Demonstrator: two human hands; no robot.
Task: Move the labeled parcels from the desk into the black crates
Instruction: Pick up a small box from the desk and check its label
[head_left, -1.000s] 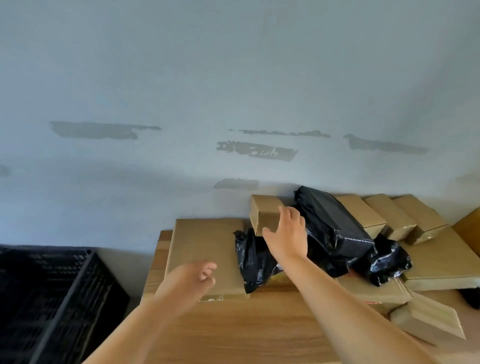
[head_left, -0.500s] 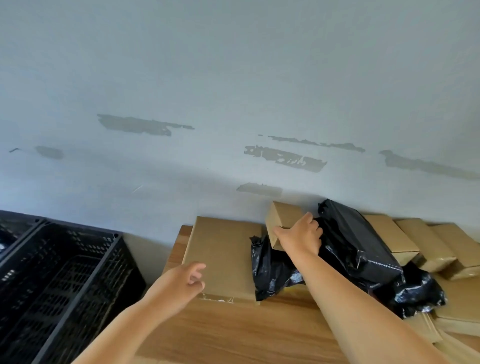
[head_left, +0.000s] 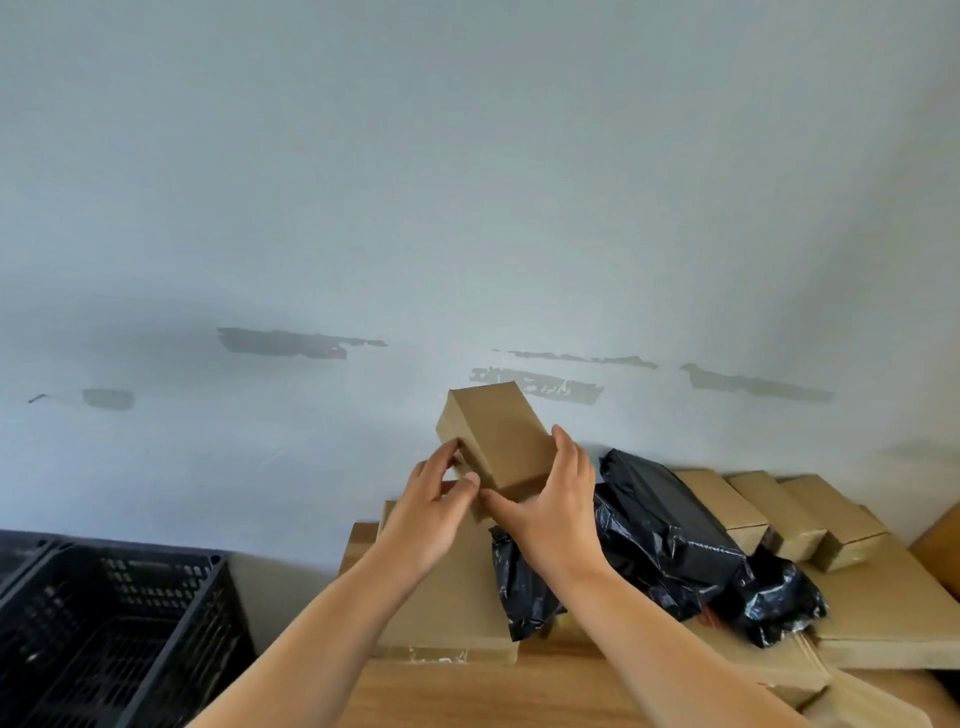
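A small brown cardboard box (head_left: 496, 436) is held up in the air in front of the wall, tilted, above the desk's left end. My right hand (head_left: 550, 512) grips its near right side and underside. My left hand (head_left: 428, 512) holds its near left corner with fingertips. No label shows on the faces turned to me. A black crate (head_left: 109, 623) stands at the lower left, beside the wooden desk (head_left: 467, 696). More parcels lie on the desk: a large flat cardboard box (head_left: 447, 603) under my arms and black plastic bags (head_left: 670, 540) to the right.
Three small brown boxes (head_left: 779, 512) line the wall at the right. A wide flat carton (head_left: 893, 618) lies in front of them, with more cardboard at the lower right. A pale wall with grey patches rises close behind the desk.
My right hand lifted the small box off the pile and toward me. My left hand rose from over the flat carton and took hold of the box too. The view tilted upward.
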